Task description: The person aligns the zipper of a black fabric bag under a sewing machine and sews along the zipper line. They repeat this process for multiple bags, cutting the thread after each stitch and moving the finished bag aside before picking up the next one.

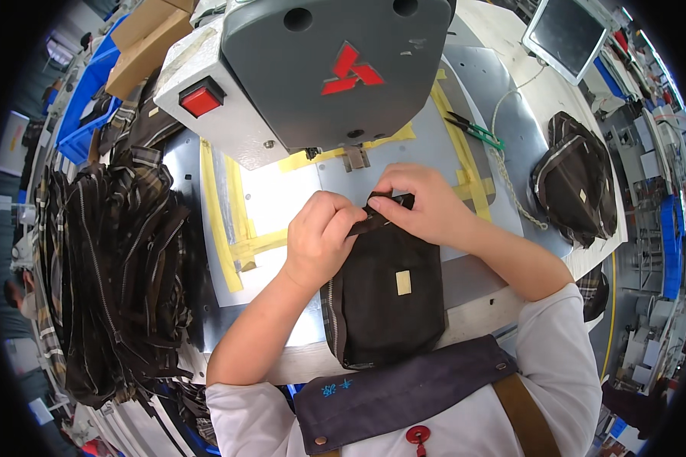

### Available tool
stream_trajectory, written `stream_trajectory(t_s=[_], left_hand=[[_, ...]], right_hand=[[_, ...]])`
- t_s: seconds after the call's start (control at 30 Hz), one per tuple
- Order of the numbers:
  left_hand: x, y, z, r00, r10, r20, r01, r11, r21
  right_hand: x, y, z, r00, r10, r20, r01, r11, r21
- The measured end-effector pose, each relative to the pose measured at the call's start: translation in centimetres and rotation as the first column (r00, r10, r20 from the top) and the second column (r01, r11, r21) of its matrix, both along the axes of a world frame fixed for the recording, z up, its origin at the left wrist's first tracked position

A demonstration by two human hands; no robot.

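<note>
A dark zippered fabric pouch point(392, 297) with a small cream label lies at the near edge of the work plate, in front of the sewing machine point(335, 76). My left hand point(320, 232) pinches the pouch's top edge on its left side. On the right side of that same edge, the thumb and fingers of my right hand point(419, 202) are closed on the dark fabric. Both hands sit just below the machine's metal presser foot point(355, 158), apart from it. The fingertips partly hide the folded top of the pouch.
A tall heap of dark zippered pouches point(122, 266) stands at the left. Green-handled scissors point(476, 131) and a cord point(511, 183) lie to the right, near another dark pouch point(575, 179). Yellow tape point(219, 221) marks the plate. A blue bin point(88, 114) and a tablet point(568, 34) are farther back.
</note>
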State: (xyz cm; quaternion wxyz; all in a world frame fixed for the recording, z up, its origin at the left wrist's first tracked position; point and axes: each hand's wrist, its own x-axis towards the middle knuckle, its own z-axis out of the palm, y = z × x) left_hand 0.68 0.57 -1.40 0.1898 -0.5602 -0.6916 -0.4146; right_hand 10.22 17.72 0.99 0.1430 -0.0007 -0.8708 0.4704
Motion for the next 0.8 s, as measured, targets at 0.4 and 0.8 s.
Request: stream_trajectory(t_s=[0.4, 0.8], left_hand=[[0.4, 0.5, 1.0, 0.686, 0.197, 0.700, -0.017, 0.967, -0.255], [-0.5, 0.3, 0.5, 0.595, 0.155, 0.788, 0.091, 0.962, -0.258]], right_hand=[[-0.1, 0.0, -0.5, 0.933, 0.145, -0.329, 0.048, 0.857, 0.512], [-1.2, 1.4, -1.7, 0.981, 0.141, -0.132, -0.099, 0.953, 0.285]])
